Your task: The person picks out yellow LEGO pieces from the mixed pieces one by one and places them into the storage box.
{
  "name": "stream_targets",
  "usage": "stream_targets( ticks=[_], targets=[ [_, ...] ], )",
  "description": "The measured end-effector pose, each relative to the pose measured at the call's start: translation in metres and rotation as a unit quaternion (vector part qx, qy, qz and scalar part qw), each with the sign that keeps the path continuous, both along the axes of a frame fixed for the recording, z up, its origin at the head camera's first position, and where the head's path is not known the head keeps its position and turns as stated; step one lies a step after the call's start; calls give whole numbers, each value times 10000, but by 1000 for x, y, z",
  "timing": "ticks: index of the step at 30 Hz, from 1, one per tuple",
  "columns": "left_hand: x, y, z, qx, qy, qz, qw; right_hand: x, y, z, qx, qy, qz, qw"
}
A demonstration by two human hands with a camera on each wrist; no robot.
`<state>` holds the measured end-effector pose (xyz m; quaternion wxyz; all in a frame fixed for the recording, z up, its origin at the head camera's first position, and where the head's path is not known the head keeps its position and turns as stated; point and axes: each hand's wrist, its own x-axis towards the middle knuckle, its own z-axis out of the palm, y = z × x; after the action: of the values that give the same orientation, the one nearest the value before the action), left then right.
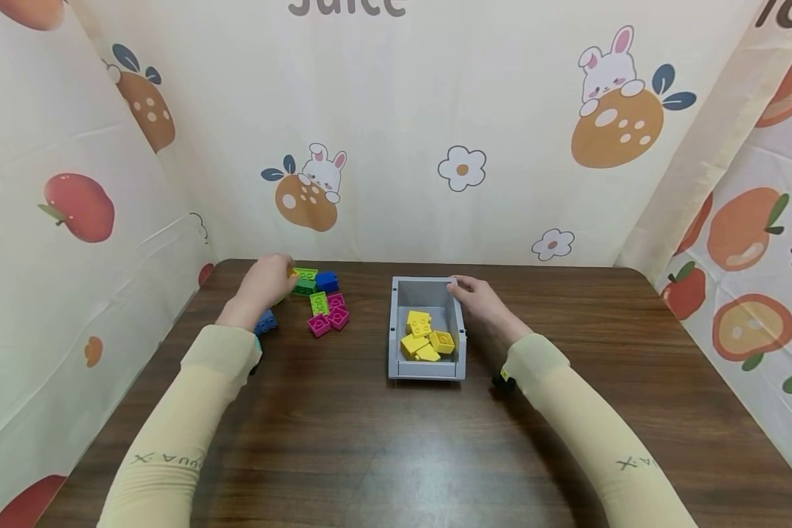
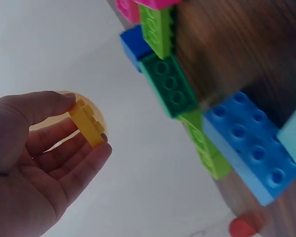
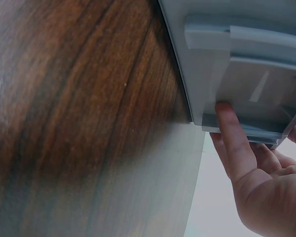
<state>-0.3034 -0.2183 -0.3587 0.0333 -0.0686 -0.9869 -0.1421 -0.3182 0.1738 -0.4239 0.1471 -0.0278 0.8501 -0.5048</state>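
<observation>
My left hand (image 1: 262, 287) is over the far left of the table, pinching a yellow toy brick (image 2: 86, 123) between thumb and fingertips. Near it lie blue (image 2: 251, 143), dark green (image 2: 168, 85) and light green bricks (image 1: 319, 303), with pink bricks (image 1: 319, 325) a little to the right. My right hand (image 1: 480, 299) grips the far right corner of a grey open bin (image 1: 396, 330), its thumb at the rim and its fingers against the outer wall. Several yellow bricks (image 1: 419, 323) lie in the bin, toward its near end.
The dark wooden table (image 1: 343, 447) carries the bin near its middle and the loose bricks at its far left. A printed curtain (image 1: 396, 205) hangs along the back edge, with more printed cloth at the left (image 1: 33, 293) and right (image 1: 765, 330).
</observation>
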Motion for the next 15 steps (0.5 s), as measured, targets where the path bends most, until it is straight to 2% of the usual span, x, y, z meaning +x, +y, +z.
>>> stream_targets(
  ticks=[15],
  targets=[
    [14,45,26,63,389,-528,9978,-1,1,-1,6,-24,-6,10000]
  ],
)
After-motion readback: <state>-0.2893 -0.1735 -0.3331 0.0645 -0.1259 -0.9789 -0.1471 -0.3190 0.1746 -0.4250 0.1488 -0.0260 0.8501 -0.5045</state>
